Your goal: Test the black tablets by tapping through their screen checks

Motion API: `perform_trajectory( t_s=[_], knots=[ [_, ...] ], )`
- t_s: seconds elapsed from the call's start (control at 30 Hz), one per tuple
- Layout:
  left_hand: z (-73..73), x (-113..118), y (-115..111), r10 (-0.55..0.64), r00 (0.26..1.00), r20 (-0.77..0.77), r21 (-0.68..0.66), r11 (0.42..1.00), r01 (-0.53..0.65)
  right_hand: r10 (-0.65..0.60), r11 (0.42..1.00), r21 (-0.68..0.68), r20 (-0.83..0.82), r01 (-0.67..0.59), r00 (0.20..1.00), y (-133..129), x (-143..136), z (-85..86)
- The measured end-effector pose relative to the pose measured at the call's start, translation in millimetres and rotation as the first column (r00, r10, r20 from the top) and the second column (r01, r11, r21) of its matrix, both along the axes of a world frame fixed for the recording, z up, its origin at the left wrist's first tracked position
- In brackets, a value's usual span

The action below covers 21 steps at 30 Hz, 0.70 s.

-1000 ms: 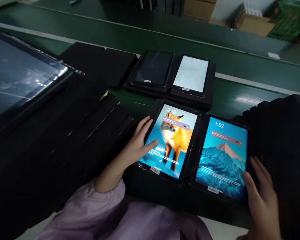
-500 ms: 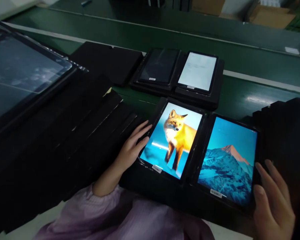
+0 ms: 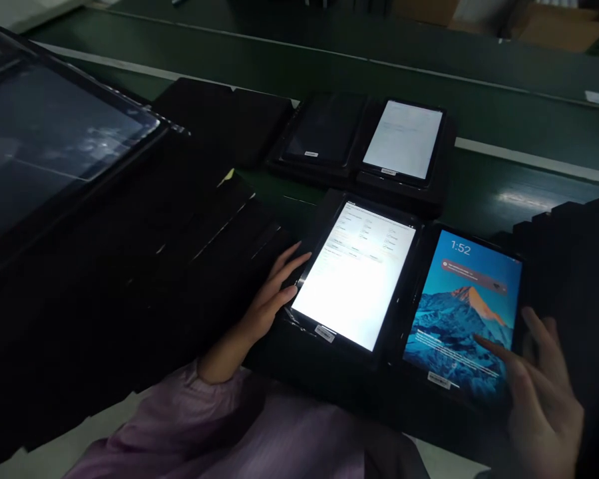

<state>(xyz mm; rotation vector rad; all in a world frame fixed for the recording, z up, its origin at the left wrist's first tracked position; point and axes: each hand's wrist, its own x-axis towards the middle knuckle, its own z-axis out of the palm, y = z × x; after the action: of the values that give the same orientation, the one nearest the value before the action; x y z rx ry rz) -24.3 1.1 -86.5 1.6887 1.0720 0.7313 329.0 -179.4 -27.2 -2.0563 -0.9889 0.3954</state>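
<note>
Two lit tablets lie side by side in front of me. The left tablet shows a white page with rows of check marks and buttons. Along its left edge rest the fingers of my left hand, stretched out and holding nothing. A mountain picture with the time 1:52 and a notice fills the right tablet. Over its lower right part reaches my right hand, fingers apart and one finger extended at the screen. Whether that fingertip touches the glass I cannot tell. Both tablets bear a small white label at the bottom.
Behind them lie a dark-screened tablet and a tablet with a white screen, both on black boxes. Stacked black boxes fill the left, topped by larger glossy screens. More black boxes stand at right on the green table.
The left tablet's picture of a fox has given way to a white page. The right tablet now shows the time and a notice. My right hand has moved from the edge over the screen.
</note>
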Motion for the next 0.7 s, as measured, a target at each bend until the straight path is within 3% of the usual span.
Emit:
perform_trajectory(
  t_s=[0.13, 0.27, 0.47, 0.57, 0.7],
  knots=[
    [-1.3, 0.9, 1.2, 0.018, 0.999, -0.030, 0.019, 1.000, -0.017, -0.016, 0.998, -0.053, 0.083, 0.020, 0.996, 17.2, 11.7, -0.3],
    [2.9, 0.4, 3.1, 0.034, 0.999, -0.038, 0.010, 0.999, -0.034, -0.006, 0.999, 0.042, 0.111, 0.001, 0.994, 15.2, 14.3, 5.0],
    [15.9, -4.0, 9.4, -0.130, 0.983, -0.127, -0.011, 0.992, 0.130, 0.035, 0.987, 0.151, 0.132, -0.055, 0.991, -10.9, -3.4, 10.1],
    [22.2, -1.3, 12.2, -0.168, 0.964, -0.204, -0.046, 0.986, 0.162, 0.101, 0.973, 0.186, 0.171, -0.133, 0.980, -23.5, -11.5, 6.8],
    [27.1, 3.6, 12.7, -0.188, 0.948, -0.257, -0.088, 0.981, 0.171, 0.273, 0.928, 0.171, 0.290, -0.330, 0.917, -32.9, -15.7, 2.4]
  ],
)
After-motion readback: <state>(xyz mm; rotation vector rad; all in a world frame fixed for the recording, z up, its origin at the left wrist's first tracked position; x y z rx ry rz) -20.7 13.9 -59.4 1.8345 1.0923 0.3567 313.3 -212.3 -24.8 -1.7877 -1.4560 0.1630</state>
